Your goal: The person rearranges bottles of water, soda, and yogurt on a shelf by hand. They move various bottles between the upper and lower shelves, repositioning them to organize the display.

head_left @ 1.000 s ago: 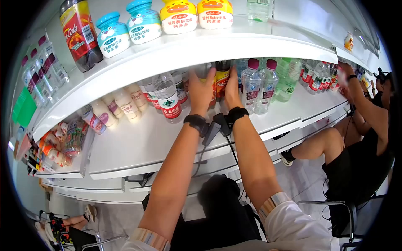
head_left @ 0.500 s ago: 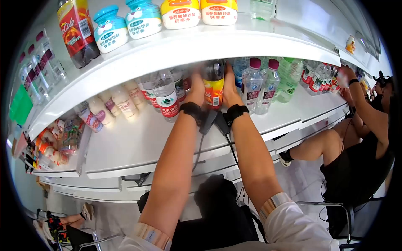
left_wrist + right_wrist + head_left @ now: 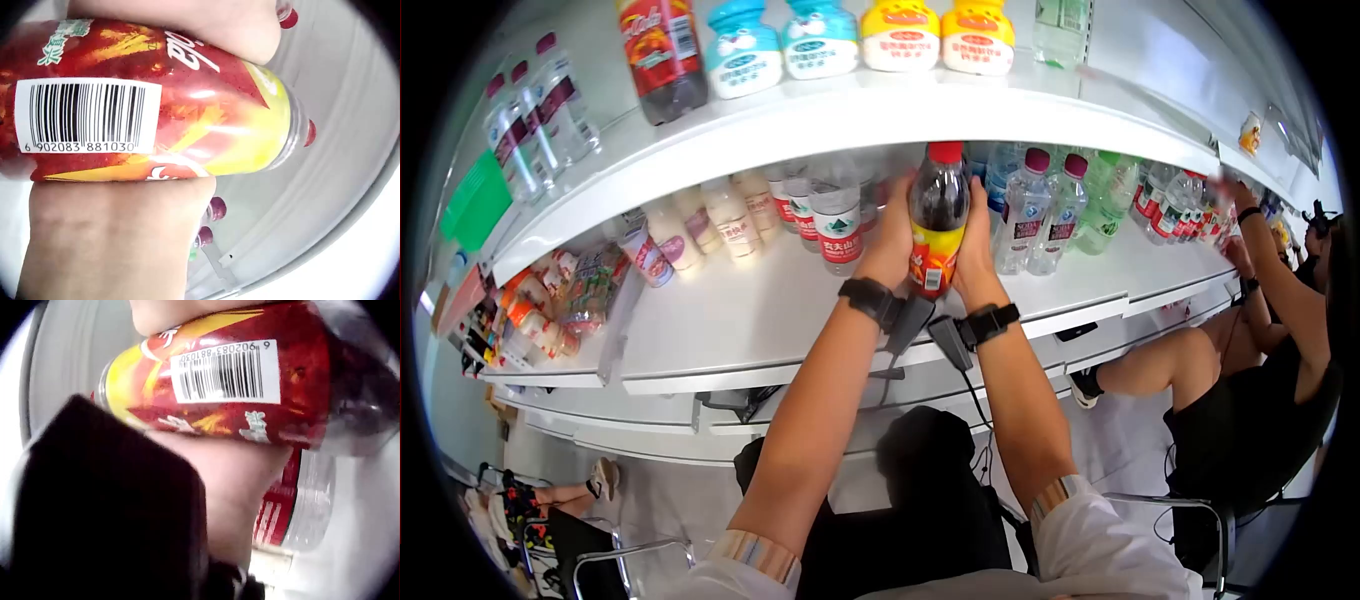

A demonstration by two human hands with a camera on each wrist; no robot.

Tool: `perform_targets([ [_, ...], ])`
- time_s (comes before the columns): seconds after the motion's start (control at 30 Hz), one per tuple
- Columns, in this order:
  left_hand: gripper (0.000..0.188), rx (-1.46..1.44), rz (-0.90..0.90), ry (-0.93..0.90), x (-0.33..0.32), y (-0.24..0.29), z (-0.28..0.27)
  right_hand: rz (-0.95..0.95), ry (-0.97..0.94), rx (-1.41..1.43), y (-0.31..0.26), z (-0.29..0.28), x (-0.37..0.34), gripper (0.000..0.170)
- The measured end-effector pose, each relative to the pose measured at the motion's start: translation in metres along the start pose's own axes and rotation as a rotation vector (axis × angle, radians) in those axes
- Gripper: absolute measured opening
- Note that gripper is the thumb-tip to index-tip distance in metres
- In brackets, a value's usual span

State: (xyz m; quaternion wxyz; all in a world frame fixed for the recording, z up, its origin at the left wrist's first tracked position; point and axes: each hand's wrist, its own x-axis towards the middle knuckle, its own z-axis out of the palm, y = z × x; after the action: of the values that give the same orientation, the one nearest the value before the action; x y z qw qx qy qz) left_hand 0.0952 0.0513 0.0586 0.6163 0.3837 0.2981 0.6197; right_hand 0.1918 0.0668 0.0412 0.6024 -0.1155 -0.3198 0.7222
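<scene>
Okay, fingers of your left hand [image 3: 888, 245] and right hand [image 3: 975, 245] hold the cola bottle [image 3: 938, 230]; open room along lower shelf [image 3: 720, 325] front edge, left. Label "…ola", barcode 6902083881030.

I saw a glossy red-and-yellow printed label [image 3: 206, 112] around the smooth, clear-plastic, red-capped cola bottle [image 3: 940, 195]; the long white shelf [image 3: 740, 320] looked smooth, the striped cloth cuff [image 3: 1056, 497] at near right matt.

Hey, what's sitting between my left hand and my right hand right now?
In the head view, a red-capped cola bottle is between your left hand and right hand, with a hand against each side.
</scene>
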Motion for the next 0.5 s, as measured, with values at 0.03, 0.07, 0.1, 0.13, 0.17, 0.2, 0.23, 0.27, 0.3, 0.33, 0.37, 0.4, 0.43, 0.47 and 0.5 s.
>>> perform_targets([
  [0.03,0.06,0.043,0.026,0.001,-0.01,0.005,0.003,0.008,0.013,0.011,0.0,0.007,-0.011,0.059],
  [0.07,0.058,0.064,0.011,0.005,-0.023,0.01,0.004,0.016,0.026,0.023,0.001,0.015,-0.022,0.056],
  [0.1,0.058,0.061,0.023,0.005,-0.04,0.019,0.008,0.017,0.015,0.017,0.006,0.02,-0.028,0.056],
  [0.13,0.059,0.025,-0.021,-0.016,-0.055,0.028,0.011,0.0,0.054,-0.019,0.012,0.024,-0.033,0.058],
  [0.17,0.059,-0.01,-0.066,-0.036,-0.067,0.035,0.011,-0.017,0.094,-0.055,0.018,0.029,-0.039,0.059],
  [0.2,0.06,-0.003,-0.064,-0.074,-0.073,0.04,0.004,-0.051,0.023,0.007,0.022,0.038,-0.051,0.052],
  [0.23,0.06,-0.005,-0.047,-0.072,-0.082,0.045,0.001,-0.049,0.007,0.002,0.031,0.04,-0.055,0.052],
  [0.27,0.059,-0.016,-0.08,-0.062,-0.092,0.051,-0.004,-0.078,0.024,-0.004,0.042,0.04,-0.056,0.052],
  [0.3,0.059,-0.027,-0.113,-0.049,-0.102,0.056,-0.009,-0.104,0.042,-0.009,0.051,0.047,-0.061,0.052],
  [0.33,0.056,-0.101,-0.205,-0.075,-0.112,0.065,-0.018,-0.095,0.023,-0.012,0.061,0.054,-0.066,0.052],
  [0.37,0.056,-0.103,-0.187,-0.068,-0.115,0.068,-0.029,-0.196,0.086,-0.097,0.072,0.062,-0.071,0.051],
  [0.4,0.054,-0.017,-0.131,-0.112,-0.118,0.074,-0.038,-0.299,0.149,-0.179,0.083,0.07,-0.076,0.051],
  [0.43,0.052,0.071,-0.078,-0.156,-0.122,0.079,-0.047,-0.406,0.215,-0.259,0.093,0.078,-0.081,0.051],
  [0.47,0.036,0.006,-0.113,-0.185,-0.129,0.084,-0.06,-0.436,0.206,-0.38,0.102,0.082,-0.085,0.055],
  [0.5,0.036,0.006,-0.106,-0.182,-0.134,0.092,-0.07,-0.434,0.198,-0.379,0.11,0.092,-0.091,0.055],
])
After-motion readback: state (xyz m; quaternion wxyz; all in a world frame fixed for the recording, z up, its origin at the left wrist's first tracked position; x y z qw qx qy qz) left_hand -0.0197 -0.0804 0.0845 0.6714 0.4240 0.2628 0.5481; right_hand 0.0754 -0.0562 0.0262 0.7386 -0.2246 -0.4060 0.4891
